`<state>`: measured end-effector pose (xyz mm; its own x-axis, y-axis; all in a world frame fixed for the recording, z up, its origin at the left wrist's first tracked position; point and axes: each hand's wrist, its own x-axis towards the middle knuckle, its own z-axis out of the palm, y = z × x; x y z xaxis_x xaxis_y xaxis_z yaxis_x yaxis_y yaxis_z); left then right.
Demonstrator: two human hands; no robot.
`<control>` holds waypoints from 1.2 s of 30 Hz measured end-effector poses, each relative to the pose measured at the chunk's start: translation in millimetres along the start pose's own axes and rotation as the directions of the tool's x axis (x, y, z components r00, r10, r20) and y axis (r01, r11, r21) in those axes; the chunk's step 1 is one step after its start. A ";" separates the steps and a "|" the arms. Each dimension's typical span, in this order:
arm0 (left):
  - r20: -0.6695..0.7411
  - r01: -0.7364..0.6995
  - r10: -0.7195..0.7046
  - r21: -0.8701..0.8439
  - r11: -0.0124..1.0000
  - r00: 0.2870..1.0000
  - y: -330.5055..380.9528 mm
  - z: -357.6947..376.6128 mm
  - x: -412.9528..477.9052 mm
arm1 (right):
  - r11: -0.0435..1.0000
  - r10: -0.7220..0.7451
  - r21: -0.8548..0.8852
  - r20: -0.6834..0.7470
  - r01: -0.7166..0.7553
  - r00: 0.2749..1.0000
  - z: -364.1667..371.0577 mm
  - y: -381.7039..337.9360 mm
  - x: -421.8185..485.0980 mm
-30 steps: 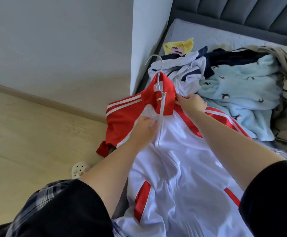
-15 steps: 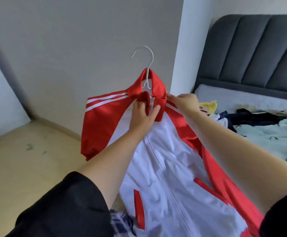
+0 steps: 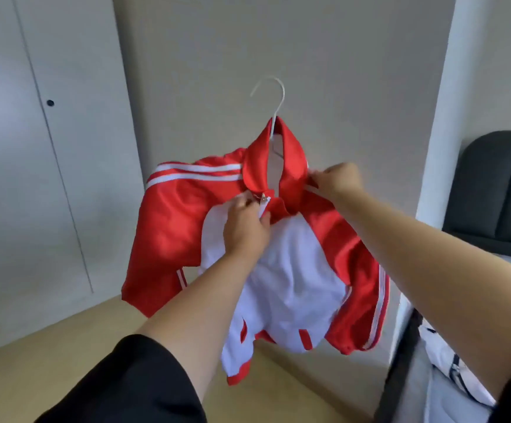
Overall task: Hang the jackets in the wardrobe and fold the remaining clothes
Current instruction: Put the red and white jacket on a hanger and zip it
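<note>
Now that the red-and-white zip jacket (image 3: 278,254) is off the bed, we carry it wardrobe-ward.
Left hand (image 3: 245,230) pinches its zip front, right hand (image 3: 338,178) its shoulder; white wire hanger (image 3: 274,102) inside.

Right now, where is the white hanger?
In the head view the white hanger sits centre frame, its hook sticking up out of the red collar of the jacket, held up before the grey wall by the left hand and right hand.

Bare forearms, short black sleeves (image 3: 138,383) at both upper arms, no rings or watch visible.
</note>
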<state>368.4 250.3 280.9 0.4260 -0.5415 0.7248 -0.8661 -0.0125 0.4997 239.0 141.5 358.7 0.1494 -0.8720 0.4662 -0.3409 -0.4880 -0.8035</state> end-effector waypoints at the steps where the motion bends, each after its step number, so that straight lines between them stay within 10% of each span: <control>1: 0.158 0.035 -0.051 0.100 0.994 0.986 -12.9 -7.5 -4.9 | 0.999 0.033 -0.031 0.063 -0.032 0.997 9.5 1.8 -1.4; 7: -0.146 -0.197 0.275 0.404 0.893 0.950 -69.6 -76.1 -0.1 | 0.999 -0.033 0.036 0.215 0.026 0.976 61.1 9.2 -11.1; 16: 0.086 0.008 -0.041 0.363 0.932 0.995 -124.2 -109.3 14.4 | 0.984 -0.167 -0.015 0.229 0.175 0.959 88.3 14.7 -34.7; 25: 0.087 0.154 -0.161 0.083 0.985 0.983 -117.0 -106.0 7.4 | 0.803 -0.265 -0.297 0.598 0.517 0.757 94.4 -6.5 -52.6; 31: 0.328 0.281 -0.191 -0.254 0.925 0.925 -93.9 -130.8 15.5 | 0.856 -0.437 -0.222 0.174 0.467 0.883 90.5 -6.0 -62.0; 34: 0.587 0.117 -0.182 0.147 0.982 0.789 -91.5 -140.9 7.8 | 0.821 -0.370 -0.265 0.427 0.505 0.825 95.6 1.3 -72.1; 36: 0.539 0.013 -0.141 0.234 0.972 0.830 -90.5 -139.3 -1.2 | 0.825 -0.423 -0.228 0.355 0.517 0.833 97.0 7.1 -82.6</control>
<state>482.7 369.2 300.8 0.3349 -0.9010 0.2757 -0.8975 -0.2160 0.3844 314.3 206.2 278.6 0.5986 -0.5339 0.5973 -0.4161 -0.8443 -0.3377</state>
